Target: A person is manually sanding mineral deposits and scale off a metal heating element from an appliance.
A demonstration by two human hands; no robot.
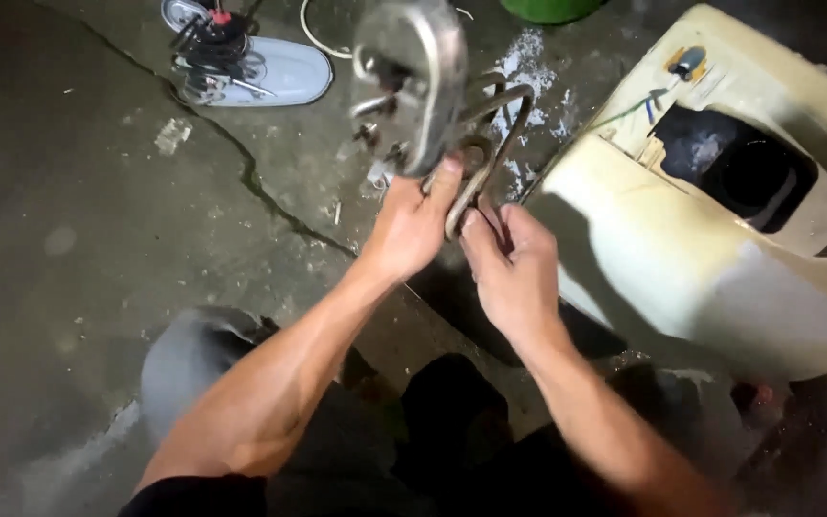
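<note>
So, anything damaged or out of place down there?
Yes. The floor has a long crack with white debris scattered near it. The cream tank lies tipped, its opening exposed and wires loose. Both hands hold the removed heating element.

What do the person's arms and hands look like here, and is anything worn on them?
Both hands, the left hand and the right hand, are bare: no gloves, rings or watch show. The forearms are bare too, lean and sinewy. A dark sleeve edge shows only at the bottom of the left arm, near the elbow. No sleeve is visible on the right arm within the picture.
</note>
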